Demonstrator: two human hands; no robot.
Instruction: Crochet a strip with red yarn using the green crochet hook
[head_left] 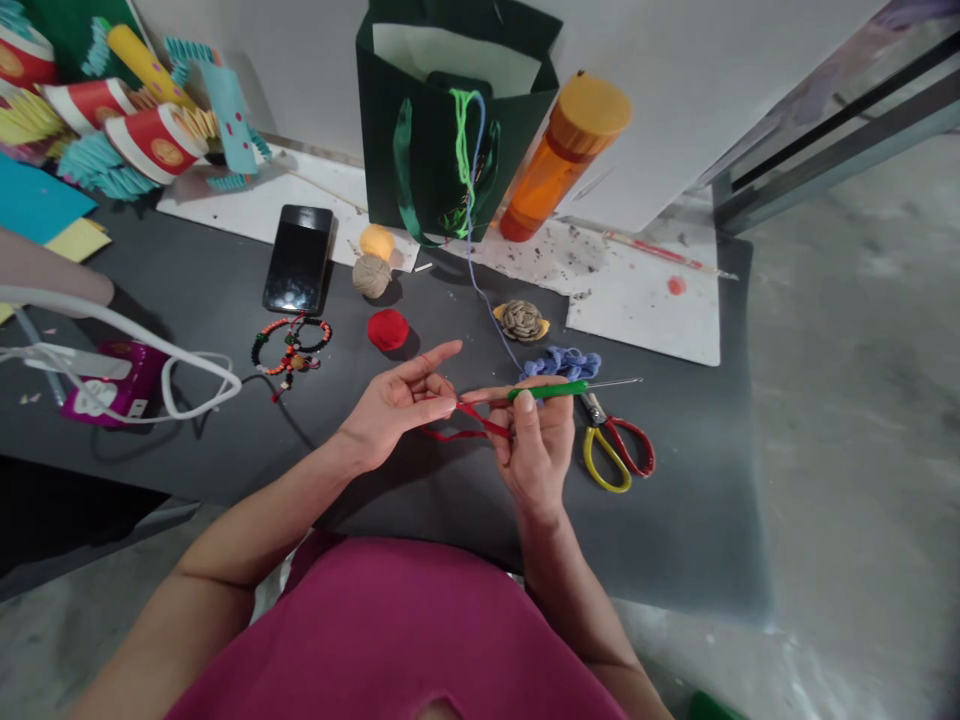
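My left hand [401,410] pinches a red crocheted strip [480,418] between thumb and fingers, its index finger stretched out with red yarn over it. In my right hand [538,440] is a crochet hook [551,391] with a green handle; its metal shaft points right, away from the strip. The right fingers also touch the strip, which loops between both hands. A red yarn ball [388,329] lies beyond my left hand. Blue-purple crocheted work [562,363] sits just behind my right hand. Scissors [615,445] with one yellow and one red handle lie beside it.
Behind stand a dark green paper bag [390,150] and an orange bottle [566,155]. A phone [298,258], beaded bracelets [289,350], a beige yarn ball [371,276] and a crocheted flower [523,320] lie on the table. A white cable [202,365] arches at left.
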